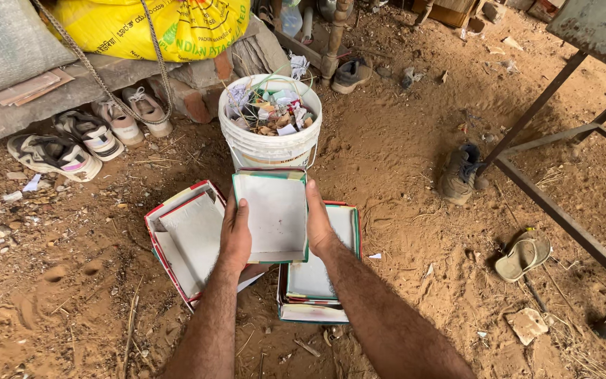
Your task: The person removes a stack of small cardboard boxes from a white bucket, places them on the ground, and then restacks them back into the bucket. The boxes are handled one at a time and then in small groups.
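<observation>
Fingers of left hand [236, 235] and right hand [319, 226] clasp an open box [273, 214] — bucket [269, 149] just beyond, more boxes [185, 238] beneath, shoes [85, 137] left — on dirt floor [401, 154].

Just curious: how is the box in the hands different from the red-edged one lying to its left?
The held box has a green rim; the ground box has a red one. The held box is lifted between the left hand and right hand, squarely facing up; the ground box lies skewed on the dirt. Both are open, shallow cardboard boxes, grey inside and empty.
</observation>
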